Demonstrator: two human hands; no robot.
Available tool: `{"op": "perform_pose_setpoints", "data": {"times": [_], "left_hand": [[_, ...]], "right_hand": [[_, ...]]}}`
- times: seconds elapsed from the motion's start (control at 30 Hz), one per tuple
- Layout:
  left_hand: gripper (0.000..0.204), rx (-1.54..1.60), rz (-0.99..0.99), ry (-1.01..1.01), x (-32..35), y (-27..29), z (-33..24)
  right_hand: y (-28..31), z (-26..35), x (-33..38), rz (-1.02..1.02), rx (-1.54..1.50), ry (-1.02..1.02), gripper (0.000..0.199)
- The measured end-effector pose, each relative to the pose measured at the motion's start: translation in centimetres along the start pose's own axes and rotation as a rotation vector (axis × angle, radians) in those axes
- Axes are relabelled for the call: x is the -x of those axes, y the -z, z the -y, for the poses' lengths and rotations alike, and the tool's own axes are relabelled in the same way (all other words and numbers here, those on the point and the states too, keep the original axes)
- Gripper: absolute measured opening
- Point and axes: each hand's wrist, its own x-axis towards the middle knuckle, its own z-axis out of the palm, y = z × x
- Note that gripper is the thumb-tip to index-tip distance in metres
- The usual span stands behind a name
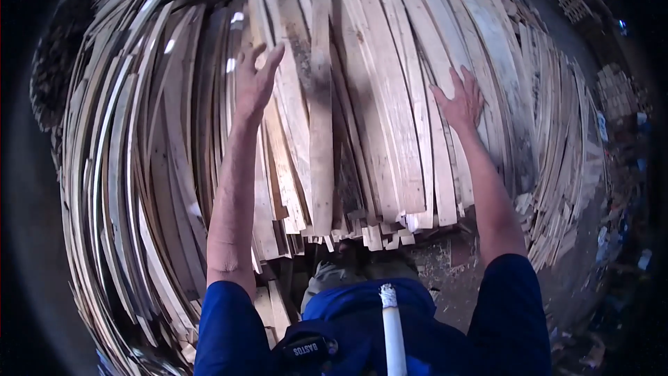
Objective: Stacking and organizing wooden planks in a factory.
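Wood planks [320, 139]: long axis approx fore-aft. L hand [256, 82]: fingers apart, over planks. R hand [461, 102]: fingers spread, ditto; can't tell re contact.

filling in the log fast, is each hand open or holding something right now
Left hand: open, holding nothing visible.
Right hand: open over wooden boards, holding nothing visible; contact cannot be told.

Long, pale wooden boards [379, 104] lie lengthwise in a broad heap here; they overlap, their near ends staggered unevenly; I see one narrow plank [321, 146] lying over others mid-heap.
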Motion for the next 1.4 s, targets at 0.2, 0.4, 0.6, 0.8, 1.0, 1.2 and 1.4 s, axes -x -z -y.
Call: {"op": "perform_pose_setpoints", "data": {"times": [0.2,0.4,0.6,0.8,1.0,1.2,1.4], "left_hand": [[0.061,-0.132,-0.078,0.207,13.4,7.0,10.3],[0.066,-0.146,-0.138,0.616,26.9,11.3,12.9],[0.057,-0.353,-0.464,0.397,32.2,14.8,14.0],[0.101,-1.269,-0.603,0.671,34.2,30.9,17.7],[0.102,-1.487,-0.542,0.562,34.7,39.3,20.4],[0.089,-1.307,-0.287,0.486,34.7,44.5,19.3],[0.065,-1.376,0.094,0.367,31.8,53.6,15.2]], "right_hand": [[-0.4,0.0,-0.5,0.135,0.11,0.025,0.067],[0.0,0.8,-0.8,0.105,0.168,0.107,0.069],[0.1,1.3,-0.7,0.133,0.193,0.121,0.071],[-0.2,1.3,-0.7,0.126,0.225,0.088,0.073],[-0.4,1.5,-0.5,0.109,0.159,0.055,0.07],[-0.6,1.1,-0.6,0.123,0.123,0.067,0.064],[-0.7,0.7,-0.8,0.107,0.098,0.132,0.063]]}}
